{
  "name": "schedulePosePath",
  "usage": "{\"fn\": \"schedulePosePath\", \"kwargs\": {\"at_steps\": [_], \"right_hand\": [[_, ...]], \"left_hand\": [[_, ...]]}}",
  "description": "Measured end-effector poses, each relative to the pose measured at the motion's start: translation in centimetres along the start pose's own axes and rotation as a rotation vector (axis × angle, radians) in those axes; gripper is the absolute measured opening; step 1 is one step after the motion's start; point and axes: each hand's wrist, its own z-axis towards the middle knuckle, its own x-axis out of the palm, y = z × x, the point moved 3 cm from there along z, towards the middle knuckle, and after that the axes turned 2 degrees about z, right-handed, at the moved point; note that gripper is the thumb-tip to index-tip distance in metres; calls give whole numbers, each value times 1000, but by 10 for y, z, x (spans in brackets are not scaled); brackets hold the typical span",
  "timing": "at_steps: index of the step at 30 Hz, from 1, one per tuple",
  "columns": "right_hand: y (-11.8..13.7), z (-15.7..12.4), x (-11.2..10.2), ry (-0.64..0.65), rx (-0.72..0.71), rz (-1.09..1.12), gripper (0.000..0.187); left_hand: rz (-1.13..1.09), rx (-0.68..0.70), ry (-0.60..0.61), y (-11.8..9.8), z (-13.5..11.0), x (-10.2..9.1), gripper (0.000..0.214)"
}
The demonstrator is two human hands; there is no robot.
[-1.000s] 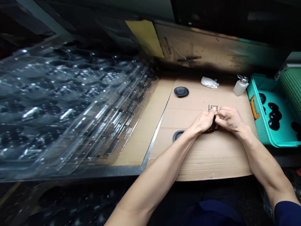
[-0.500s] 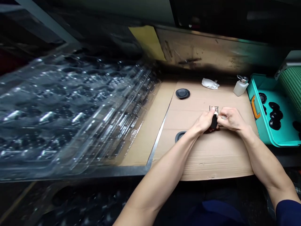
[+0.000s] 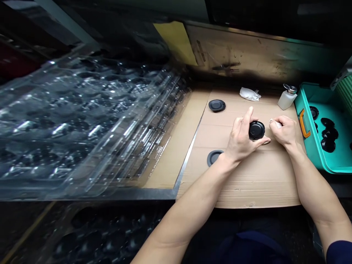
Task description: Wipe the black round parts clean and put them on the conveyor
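Observation:
A round, glossy black part [image 3: 256, 130] with a raised rim is gripped in my left hand [image 3: 242, 137] between thumb and fingers, its face turned up. Just to the right, my right hand [image 3: 284, 130] is closed on a small white cloth [image 3: 276, 124], apart from the black part. Behind my left hand lies a similar round black part [image 3: 217, 105] on the cardboard [image 3: 258, 190]. Another dark round part [image 3: 214, 157] lies near my left wrist, which partly covers it.
At left, clear plastic trays [image 3: 82, 121] are stacked. A crumpled white wipe [image 3: 249, 94] and a pump bottle [image 3: 287, 96] stand at the back. The teal bin [image 3: 316, 150] at right, with an orange handle [image 3: 304, 124], holds several black parts.
The black part has turned from edge-on to face-up in my left hand. My right hand has drawn away to the right with the white cloth. The view has shifted slightly.

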Motion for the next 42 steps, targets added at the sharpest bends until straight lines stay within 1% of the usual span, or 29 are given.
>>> {"fn": "schedulePosePath", "kwargs": {"at_steps": [2, 4, 6, 9, 11, 12, 13, 14, 16, 18, 19, 20, 21, 26, 30, 38, 40, 42], "right_hand": [[1, 0, 0, 1, -11, -6, 23], [1, 0, 0, -2, -23, -6, 23], [0, 1, 1, -8, -31, 1, 23], [0, 0, 3, -20, -53, 24, 21], [1, 0, 3, -31, -82, 50, 21], [2, 0, 4, -37, -99, 65, 21], [3, -1, 4, -44, -113, 79, 21], [4, -1, 3, -49, -125, 91, 21], [6, -2, 3, -59, -142, 108, 22], [8, -3, 3, -65, -154, 114, 22], [9, -3, 3, -63, -156, 113, 22], [9, -3, 3, -60, -156, 110, 22], [9, -3, 4, -57, -152, 105, 22], [10, -3, 3, -45, -141, 87, 21], [10, -3, 4, -27, -147, 80, 21], [6, -2, 6, -3, -145, 40, 21], [3, -1, 8, 5, -145, 45, 22], [-3, 0, 10, 12, -132, 49, 23]], "left_hand": [[-12, -18, 22, -1, -1, 1, 81], [11, 5, 36, 0, 0, 1, 85], [100, 86, 38, 3, 3, 0, 86], [320, 260, 27, 8, 8, -1, 90], [398, 315, 17, 10, 12, -1, 95], [384, 299, 12, 11, 15, -2, 94], [326, 244, 13, 11, 17, -2, 89], [228, 145, 30, 11, 20, -3, 79], [-39, -149, 105, 11, 24, -4, 62], [-308, -450, 183, 8, 24, -3, 60], [-407, -558, 201, 6, 23, -2, 61], [-476, -629, 203, 3, 22, -2, 60], [-519, -667, 194, 1, 22, -2, 59], [-562, -719, 172, -1, 19, 0, 56], [-597, -753, 122, 2, 20, 0, 56], [-603, -767, 83, 8, 24, -1, 58], [-573, -721, 69, 9, 28, -3, 62], [-494, -598, 62, 6, 32, -8, 65]]}}
